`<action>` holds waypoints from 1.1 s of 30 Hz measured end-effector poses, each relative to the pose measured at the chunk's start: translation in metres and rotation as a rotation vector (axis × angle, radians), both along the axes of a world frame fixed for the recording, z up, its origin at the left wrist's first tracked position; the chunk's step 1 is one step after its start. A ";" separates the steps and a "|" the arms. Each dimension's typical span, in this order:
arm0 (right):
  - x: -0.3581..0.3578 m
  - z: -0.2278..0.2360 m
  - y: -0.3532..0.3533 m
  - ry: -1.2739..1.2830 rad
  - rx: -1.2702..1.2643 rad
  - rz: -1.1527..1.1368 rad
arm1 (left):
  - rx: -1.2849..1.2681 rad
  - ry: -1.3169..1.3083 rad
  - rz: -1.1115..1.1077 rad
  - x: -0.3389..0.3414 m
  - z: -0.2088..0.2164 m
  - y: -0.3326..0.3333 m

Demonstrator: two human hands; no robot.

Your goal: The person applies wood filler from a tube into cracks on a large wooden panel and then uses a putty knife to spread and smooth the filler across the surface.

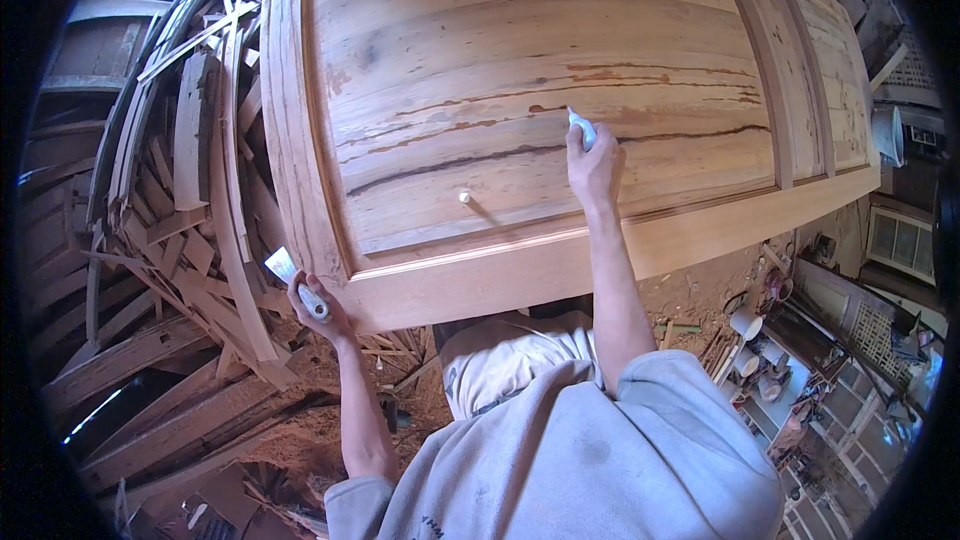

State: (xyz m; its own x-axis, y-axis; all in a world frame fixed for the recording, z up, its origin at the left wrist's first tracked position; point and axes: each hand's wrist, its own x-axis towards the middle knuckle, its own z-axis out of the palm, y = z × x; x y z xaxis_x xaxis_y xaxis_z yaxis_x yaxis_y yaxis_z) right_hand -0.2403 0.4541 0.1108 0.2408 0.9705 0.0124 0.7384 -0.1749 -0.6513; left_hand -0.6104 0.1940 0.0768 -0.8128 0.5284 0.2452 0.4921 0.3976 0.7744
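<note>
A large wooden panelled door (pixel 500 40) lies in front of me, its pale boards streaked with brown cracks and reddish-brown patches. My right hand (pixel 595 170) is closed around a small whitish-blue squeeze tube (pixel 584 127). The tube's narrow nozzle points away from me, at or just over a reddish-brown streak; whether it touches the wood I cannot tell. Beside the door's near left corner, my left hand (pixel 325 312) grips a putty knife (pixel 281 263) with its pale blade pointing up and left. A small cream-coloured cap-like piece (pixel 465 197) stands on the panel, left of my right hand.
Scrap boards and offcuts (pixel 195 130) are heaped along the left, close to my left hand. Sawdust (pixel 290 435) covers the floor below. To the right are white containers (pixel 745 323), a lattice panel (pixel 880 340) and mixed clutter. A pale bucket (pixel 887 135) is past the door's right end.
</note>
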 end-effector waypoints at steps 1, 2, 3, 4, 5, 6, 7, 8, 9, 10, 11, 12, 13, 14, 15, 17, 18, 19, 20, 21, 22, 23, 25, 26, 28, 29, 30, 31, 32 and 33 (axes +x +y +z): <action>0.002 -0.001 0.001 -0.007 -0.002 0.003 | -0.003 0.007 -0.003 -0.001 0.000 0.000; 0.003 -0.002 0.002 0.000 0.013 -0.004 | -0.006 0.015 -0.007 -0.001 0.000 -0.001; 0.005 -0.003 0.002 0.006 0.029 -0.011 | -0.002 0.021 -0.003 -0.002 -0.001 -0.001; 0.007 -0.005 0.003 0.013 0.045 -0.019 | 0.002 0.027 0.000 -0.002 -0.002 0.001; 0.011 -0.008 0.002 0.058 0.101 -0.015 | 0.005 0.031 0.003 -0.001 -0.002 0.001; 0.017 -0.010 0.002 0.102 0.156 -0.012 | 0.016 0.026 -0.016 0.000 -0.002 0.002; 0.024 -0.013 0.002 0.146 0.212 -0.010 | 0.026 0.021 -0.037 0.000 -0.001 0.002; 0.033 -0.014 0.002 0.335 0.156 -0.063 | 0.041 0.015 -0.056 0.002 0.001 0.005; 0.043 -0.014 -0.001 0.525 0.102 -0.114 | 0.040 0.006 -0.040 0.003 -0.001 0.007; 0.055 -0.013 -0.004 0.714 0.047 -0.166 | 0.038 -0.005 -0.027 0.004 -0.001 0.005; 0.068 -0.012 -0.007 0.786 0.052 -0.223 | 0.041 -0.013 -0.016 0.003 -0.001 0.004; 0.080 -0.010 -0.011 0.857 0.058 -0.279 | 0.014 0.000 0.001 0.002 -0.001 0.004; 0.090 -0.006 -0.016 0.860 0.074 -0.301 | -0.018 0.073 -0.002 0.000 0.000 0.001; 0.101 0.003 -0.020 0.860 0.090 -0.323 | -0.004 0.071 -0.002 -0.001 -0.001 -0.001; 0.115 0.009 -0.025 0.833 0.099 -0.345 | 0.007 0.063 -0.008 -0.001 -0.005 -0.001; 0.132 0.015 -0.034 0.794 0.100 -0.380 | -0.030 0.085 -0.029 0.002 -0.003 0.002; 0.141 0.016 -0.037 0.773 0.096 -0.391 | -0.025 0.116 -0.053 0.011 0.004 0.012; 0.147 0.016 -0.040 0.763 0.081 -0.398 | -0.033 0.131 -0.040 0.004 -0.002 0.005; 0.151 0.014 -0.039 0.769 0.098 -0.412 | -0.035 0.116 -0.029 -0.004 -0.010 -0.002; 0.153 0.010 -0.041 0.777 0.107 -0.440 | -0.047 0.106 -0.028 -0.007 -0.012 -0.006; 0.157 0.007 -0.044 0.785 0.116 -0.465 | -0.089 0.128 -0.028 -0.006 -0.016 -0.010; 0.158 0.004 -0.044 0.785 0.136 -0.471 | -0.120 0.157 -0.029 -0.006 -0.018 -0.006; 0.164 0.000 -0.046 0.783 0.164 -0.473 | -0.182 0.223 -0.033 -0.003 -0.014 -0.003; 0.169 -0.003 -0.047 0.811 0.162 -0.474 | -0.209 0.256 -0.043 0.000 -0.012 0.000; 0.165 0.000 -0.044 0.813 0.148 -0.476 | -0.195 0.297 -0.072 -0.003 -0.013 -0.001; 0.163 0.002 -0.044 0.810 0.131 -0.485 | -0.243 0.325 -0.036 -0.006 -0.011 -0.002; 0.165 0.000 -0.043 0.809 0.141 -0.466 | -0.253 0.319 -0.011 -0.007 -0.014 -0.003; 0.167 -0.002 -0.043 0.793 0.113 -0.433 | -0.263 0.313 0.014 -0.006 -0.017 -0.005; 0.168 -0.002 -0.042 0.785 0.087 -0.397 | -0.284 0.321 0.031 -0.005 -0.016 -0.005; 0.169 -0.003 -0.041 0.777 0.060 -0.359 | -0.306 0.329 0.050 -0.004 -0.016 -0.005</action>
